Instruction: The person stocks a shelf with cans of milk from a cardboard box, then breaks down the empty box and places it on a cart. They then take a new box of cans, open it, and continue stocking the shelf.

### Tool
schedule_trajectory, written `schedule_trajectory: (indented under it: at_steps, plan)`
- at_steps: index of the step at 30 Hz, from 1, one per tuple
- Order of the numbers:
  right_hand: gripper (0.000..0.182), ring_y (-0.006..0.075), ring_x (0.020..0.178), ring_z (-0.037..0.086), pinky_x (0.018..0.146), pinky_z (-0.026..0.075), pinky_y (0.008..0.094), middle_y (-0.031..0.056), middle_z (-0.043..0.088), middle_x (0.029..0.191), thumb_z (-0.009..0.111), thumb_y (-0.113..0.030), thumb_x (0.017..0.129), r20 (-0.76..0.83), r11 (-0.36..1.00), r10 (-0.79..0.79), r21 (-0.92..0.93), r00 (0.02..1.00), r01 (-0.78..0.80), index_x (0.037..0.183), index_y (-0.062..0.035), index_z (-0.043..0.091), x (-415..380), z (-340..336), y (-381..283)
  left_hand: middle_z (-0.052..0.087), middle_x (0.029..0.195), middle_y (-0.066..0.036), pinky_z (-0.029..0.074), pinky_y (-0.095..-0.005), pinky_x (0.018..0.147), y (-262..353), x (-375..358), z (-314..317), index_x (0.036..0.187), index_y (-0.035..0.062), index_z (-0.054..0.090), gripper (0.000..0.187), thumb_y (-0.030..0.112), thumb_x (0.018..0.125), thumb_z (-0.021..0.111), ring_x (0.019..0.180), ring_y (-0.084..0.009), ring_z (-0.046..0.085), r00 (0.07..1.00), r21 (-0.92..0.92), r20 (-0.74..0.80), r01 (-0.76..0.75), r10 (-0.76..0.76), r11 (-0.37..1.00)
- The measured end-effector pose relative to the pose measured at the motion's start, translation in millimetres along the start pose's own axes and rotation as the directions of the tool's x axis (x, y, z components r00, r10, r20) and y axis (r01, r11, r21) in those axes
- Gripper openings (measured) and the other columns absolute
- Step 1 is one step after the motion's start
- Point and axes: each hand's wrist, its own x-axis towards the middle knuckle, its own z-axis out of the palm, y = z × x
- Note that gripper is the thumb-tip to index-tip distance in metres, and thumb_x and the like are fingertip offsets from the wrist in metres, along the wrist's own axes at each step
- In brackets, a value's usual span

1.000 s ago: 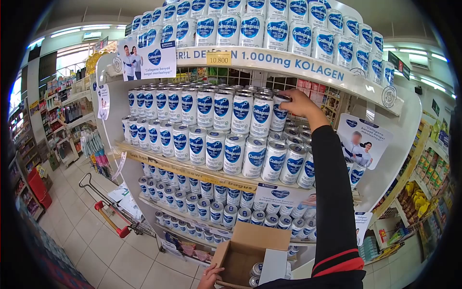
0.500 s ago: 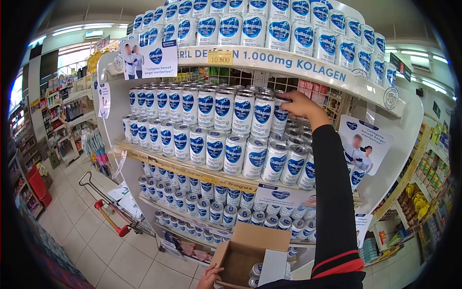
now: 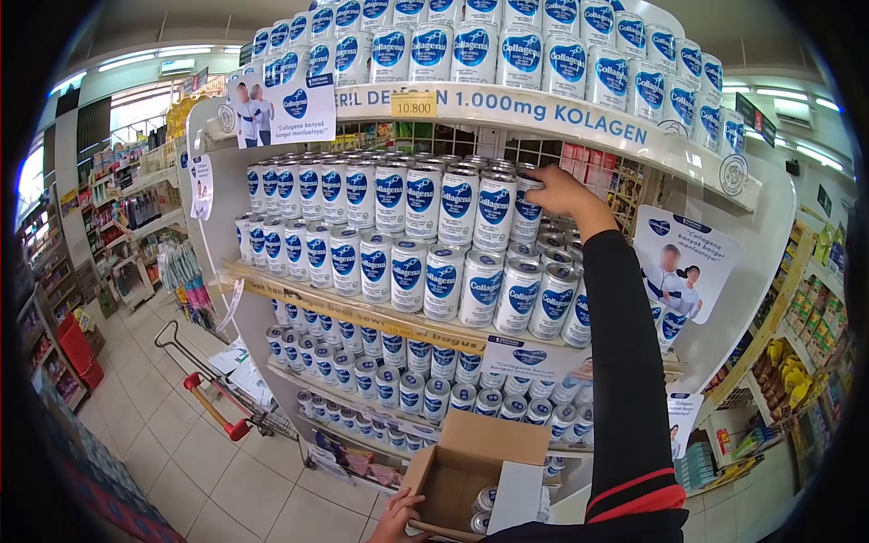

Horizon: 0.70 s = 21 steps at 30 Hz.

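Note:
My right hand (image 3: pixel 559 195) reaches up to the second shelf, its fingers closed on the upper part of a white and blue drink can (image 3: pixel 527 210) at the right end of the stacked upper row. Beside it stands another Collagena can (image 3: pixel 493 213) in the same row. Low in the view, my left hand (image 3: pixel 398 518) grips the left edge of an open cardboard box (image 3: pixel 462 484). A few cans (image 3: pixel 486 499) stand inside the box near its right side; the flap hides part of its inside.
Rows of cans fill the shelves above and below, behind a yellow shelf edge (image 3: pixel 362 312). A trolley with a red handle (image 3: pixel 217 407) stands at the lower left on the tiled floor (image 3: pixel 208 480). A promotional card (image 3: pixel 683 262) hangs at the right.
The view has shifted slightly. My right hand stays at the same can on the upper row, and my left hand keeps hold of the box.

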Motion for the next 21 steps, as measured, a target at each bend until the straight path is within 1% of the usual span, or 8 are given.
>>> schedule_trajectory:
  at_steps: [5,6,9,11,14,16,18,21]
  plan:
    - [0.06,0.0378,0.11,0.041,0.092,0.036,0.0351,0.0304,0.035,0.121,0.059,-0.021,0.067,-0.112,0.993,0.008,-0.116,0.994,-0.021,0.12,-0.0004,0.041,-17,-1,-15,0.049,0.109,-0.014,0.04,-0.0452,0.081,11,7,-5,0.079,0.0085,0.045,0.037,0.023,0.061,0.074,0.108,-0.0382,0.041,0.998,0.059,-0.048,-0.032,0.035,0.998]
    - [0.061,0.0407,0.11,0.039,0.092,0.035,0.0368,0.0318,0.034,0.121,0.059,-0.021,0.068,-0.257,0.983,-0.13,-0.161,0.958,0.09,0.12,0.0019,0.039,-3,12,9,0.049,0.111,-0.013,0.036,-0.0447,0.086,9,8,-8,0.078,0.0088,0.045,0.039,0.02,0.057,0.076,0.11,-0.0381,0.039,0.999,0.087,-0.017,-0.044,0.046,0.995]
    - [0.05,0.0389,0.104,0.044,0.089,0.037,0.0386,0.0276,0.042,0.113,0.057,-0.021,0.071,-0.431,0.957,-0.236,-0.26,0.871,0.131,0.114,0.0016,0.045,-55,-6,-33,0.048,0.114,-0.012,0.031,-0.0448,0.091,7,7,-11,0.077,0.0088,0.045,0.04,0.013,0.052,0.076,0.112,-0.0392,0.037,0.999,0.1,0.028,-0.047,0.045,0.994]
    - [0.037,0.0323,0.093,0.051,0.081,0.041,0.0358,0.0172,0.05,0.102,0.055,-0.018,0.074,-0.476,0.896,-0.436,-0.148,0.764,0.419,0.106,-0.0011,0.052,-89,-5,-49,0.047,0.115,-0.012,0.03,-0.0445,0.092,9,9,-12,0.078,0.009,0.045,0.04,0.011,0.052,0.075,0.113,-0.0389,0.036,0.998,0.104,0.05,-0.029,0.024,0.994]
    - [0.03,0.028,0.075,0.054,0.066,0.045,0.0353,0.0131,0.051,0.092,0.056,-0.016,0.072,-0.296,0.839,-0.513,0.028,0.806,0.544,0.099,-0.0039,0.054,-162,13,-89,0.048,0.114,-0.011,0.03,-0.044,0.091,9,8,-11,0.077,0.0094,0.044,0.041,0.012,0.052,0.076,0.115,-0.0386,0.035,0.999,0.102,0.035,-0.027,0.024,0.994]
    - [0.034,0.0245,0.08,0.053,0.065,0.045,0.032,0.0107,0.053,0.088,0.058,-0.01,0.07,0.01,0.86,-0.508,0.059,0.861,0.507,0.103,-0.0068,0.054,-215,40,-106,0.048,0.114,-0.011,0.031,-0.0438,0.091,9,9,-12,0.076,0.0096,0.044,0.041,0.014,0.051,0.077,0.114,-0.0385,0.035,0.999,0.086,0.031,-0.026,0.023,0.996]
    - [0.039,0.0289,0.081,0.054,0.069,0.045,0.0339,0.0115,0.054,0.089,0.059,-0.016,0.072,0.377,0.807,-0.586,0.194,0.717,0.558,0.109,-0.0083,0.05,-250,74,-107,0.047,0.114,-0.011,0.03,-0.0437,0.092,10,11,-13,0.074,0.0095,0.044,0.041,0.015,0.051,0.077,0.114,-0.0382,0.035,0.999,0.08,0.028,-0.028,0.026,0.996]
    - [0.038,0.0305,0.081,0.055,0.068,0.045,0.0376,0.0122,0.056,0.085,0.06,-0.025,0.074,0.736,0.879,-0.473,0.362,0.484,0.31,0.106,-0.0072,0.05,-285,142,-86,0.047,0.114,-0.01,0.03,-0.0434,0.093,10,9,-14,0.072,0.0092,0.044,0.04,0.015,0.05,0.077,0.115,-0.0371,0.034,1.0,0.073,0.025,-0.017,0.015,0.997]
